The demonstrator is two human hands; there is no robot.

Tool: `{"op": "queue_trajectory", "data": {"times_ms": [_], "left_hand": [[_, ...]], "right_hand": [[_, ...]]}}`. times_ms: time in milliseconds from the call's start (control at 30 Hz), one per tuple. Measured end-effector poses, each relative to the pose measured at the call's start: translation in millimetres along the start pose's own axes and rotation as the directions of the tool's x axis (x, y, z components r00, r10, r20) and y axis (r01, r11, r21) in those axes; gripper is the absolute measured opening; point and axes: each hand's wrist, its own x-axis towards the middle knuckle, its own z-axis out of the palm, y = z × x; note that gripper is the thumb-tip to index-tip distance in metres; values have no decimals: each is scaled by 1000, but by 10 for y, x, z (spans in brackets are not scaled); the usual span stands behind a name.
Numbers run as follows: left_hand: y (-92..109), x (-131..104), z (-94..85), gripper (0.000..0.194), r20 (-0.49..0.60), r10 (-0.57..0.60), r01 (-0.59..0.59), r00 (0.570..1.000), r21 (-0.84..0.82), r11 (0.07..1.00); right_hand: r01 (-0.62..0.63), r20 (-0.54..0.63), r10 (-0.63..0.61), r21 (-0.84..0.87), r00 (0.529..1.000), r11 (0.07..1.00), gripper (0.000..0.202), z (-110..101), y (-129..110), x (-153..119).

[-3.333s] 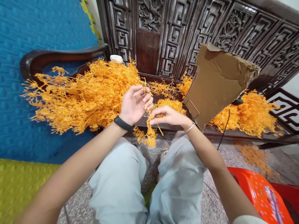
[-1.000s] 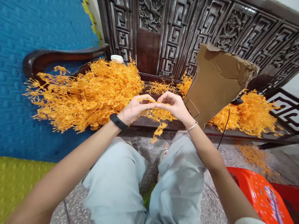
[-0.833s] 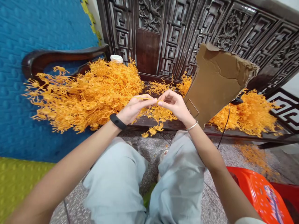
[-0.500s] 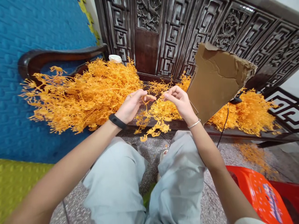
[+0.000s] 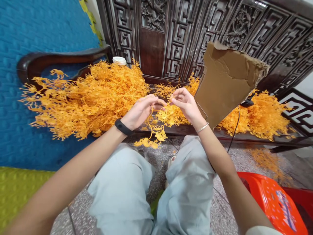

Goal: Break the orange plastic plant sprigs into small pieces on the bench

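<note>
My left hand [image 5: 146, 109], with a black band at the wrist, is curled around an orange plastic sprig [image 5: 156, 134] whose branched tips dangle below the fingers. My right hand [image 5: 185, 103], wearing a silver bangle, is pinched at the upper part of the orange stems, close to the left fingertips. What exactly lies between the right fingertips is too small to make out. To the left rises a large heap of orange sprigs [image 5: 97, 98]. A smaller pile of orange pieces [image 5: 179, 116] lies behind and below my right hand.
A torn cardboard piece [image 5: 227, 81] leans on the dark carved wooden bench. More orange sprigs [image 5: 265, 114] lie at the right, near a black cable [image 5: 234, 130]. A white round container [image 5: 119, 60] stands at the back. A red plastic stool [image 5: 271, 199] is at lower right.
My left hand has shifted slightly right, nearer the right fingertips. The dangling sprig has swung to the left. My right hand has turned a little and its fingers are more curled.
</note>
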Motion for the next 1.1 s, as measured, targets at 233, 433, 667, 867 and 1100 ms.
{"op": "queue_trajectory", "data": {"times_ms": [233, 433, 667, 867, 1100], "left_hand": [[22, -12, 48, 18, 3, -12, 12, 1000, -35, 999], [-13, 100, 43, 29, -175, -71, 58, 982, -81, 995], [-153, 246, 118, 32, -321, -81, 28, 944, -168, 985], [-263, 369, 180, 32, -449, -110, -51, 886, -332, 942], [-284, 423, 229, 32, -564, -126, -117, 816, -375, 920]], "right_hand": [[7, -117, -2, 40, 993, 999, 31, 99, 61, 40], [-29, -270, 75, 170, 960, 985, 33, 296, 216, 100], [-127, -398, 255, 320, 882, 939, 39, 310, 418, 358], [-91, -494, 320, 432, 808, 897, 39, 359, 452, 456], [-92, -556, 320, 398, 767, 913, 35, 414, 504, 552]]}}
